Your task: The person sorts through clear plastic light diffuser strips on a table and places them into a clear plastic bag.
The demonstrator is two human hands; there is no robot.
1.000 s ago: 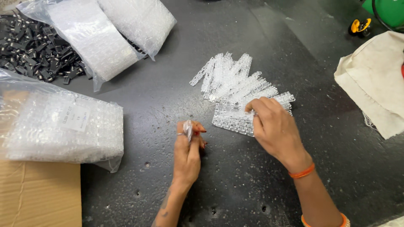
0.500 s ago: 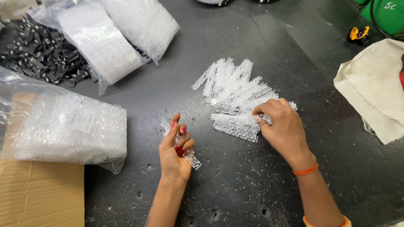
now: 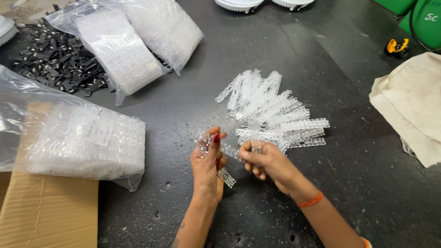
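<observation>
Counter [image 3: 349,193]: dark, speckled, carries everything.
Large bag [image 3: 78,142]: clear plastic pieces, on a cardboard box [image 3: 46,216], far left.
Cloth [image 3: 409,110]: off-white, right edge.
Black parts [image 3: 55,59]: heap at upper left.
Pile of strips [image 3: 271,112]: clear, fanned out, just above the hands.
Left hand [image 3: 207,166]: fingers closed on a clear strip [image 3: 223,160].
Right hand [image 3: 266,163]: fingers pinch the same strip's other end.

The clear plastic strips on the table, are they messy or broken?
Not broken as far as I can see. The clear strips lie fanned in a loose, overlapping pile. Both hands, left hand and right hand, hold one strip between them.
</observation>
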